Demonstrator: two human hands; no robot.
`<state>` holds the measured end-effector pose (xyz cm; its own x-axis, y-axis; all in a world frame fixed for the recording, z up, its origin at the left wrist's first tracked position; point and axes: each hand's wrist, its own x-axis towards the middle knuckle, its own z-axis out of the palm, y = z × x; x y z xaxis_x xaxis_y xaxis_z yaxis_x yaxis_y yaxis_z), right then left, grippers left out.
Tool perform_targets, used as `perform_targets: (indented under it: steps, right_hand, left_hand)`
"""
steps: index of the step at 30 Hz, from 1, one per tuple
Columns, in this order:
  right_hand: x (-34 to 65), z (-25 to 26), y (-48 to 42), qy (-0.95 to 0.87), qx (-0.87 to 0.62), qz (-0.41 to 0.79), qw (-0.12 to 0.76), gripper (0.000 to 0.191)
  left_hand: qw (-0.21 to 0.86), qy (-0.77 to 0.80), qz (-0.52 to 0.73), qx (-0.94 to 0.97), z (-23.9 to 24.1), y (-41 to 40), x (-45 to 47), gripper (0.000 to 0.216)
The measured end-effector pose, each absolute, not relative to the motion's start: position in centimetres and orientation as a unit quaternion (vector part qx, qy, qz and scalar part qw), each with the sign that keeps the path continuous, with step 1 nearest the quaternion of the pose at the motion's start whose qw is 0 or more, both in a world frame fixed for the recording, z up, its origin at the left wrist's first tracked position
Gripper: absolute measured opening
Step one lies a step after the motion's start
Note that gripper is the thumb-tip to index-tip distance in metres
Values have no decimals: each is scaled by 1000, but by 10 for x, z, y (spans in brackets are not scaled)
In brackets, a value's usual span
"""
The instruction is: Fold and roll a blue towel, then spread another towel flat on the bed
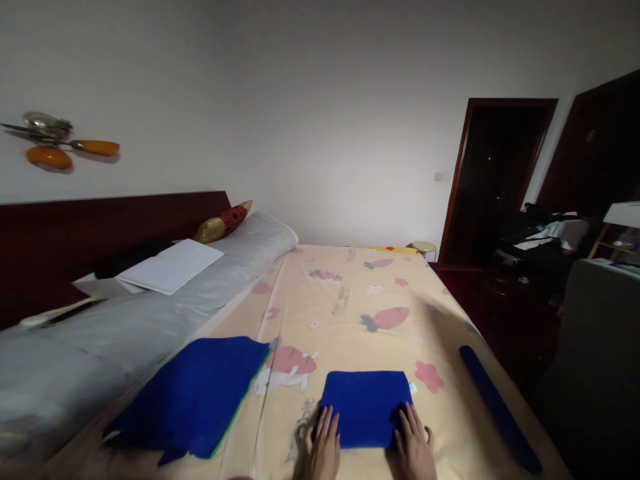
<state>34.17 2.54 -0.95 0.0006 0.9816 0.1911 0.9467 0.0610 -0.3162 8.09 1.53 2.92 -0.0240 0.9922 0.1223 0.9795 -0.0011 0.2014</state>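
Observation:
A blue folded cloth (365,403) lies on the bed in front of me, a small white tag at its right edge. My left hand (324,437) rests with stretched fingers on its lower left corner. On the lower right corner lies my right hand (414,437), its fingers also extended and flat. Another blue cloth (193,393), spread out with a green edge, is to the left. Along the right side of the bed is a long, narrow blue strip of folded cloth (497,407).
The bed sheet (345,347) is cream with pink carrots and flowers. A grey bolster (200,307) runs along the dark headboard (100,217), carrying a white flat board (173,265) and a red-gold cushion (225,223). Beyond the bed stand a round stool (423,247) and a doorway (495,180).

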Motion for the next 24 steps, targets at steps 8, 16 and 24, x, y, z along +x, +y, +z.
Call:
perform_targets:
  steps: [8, 16, 24]
  right_hand:
    - [330, -26, 2, -669, -725, 31, 158, 58]
    - [330, 46, 26, -701, -699, 52, 128, 39]
    - [318, 27, 23, -723, -675, 81, 126, 45]
  left_hand:
    - [56, 718, 86, 688, 0, -2, 84, 65]
    - [121, 681, 18, 722, 60, 33, 79, 55]
    - [143, 664, 1, 733, 46, 30, 100, 61]
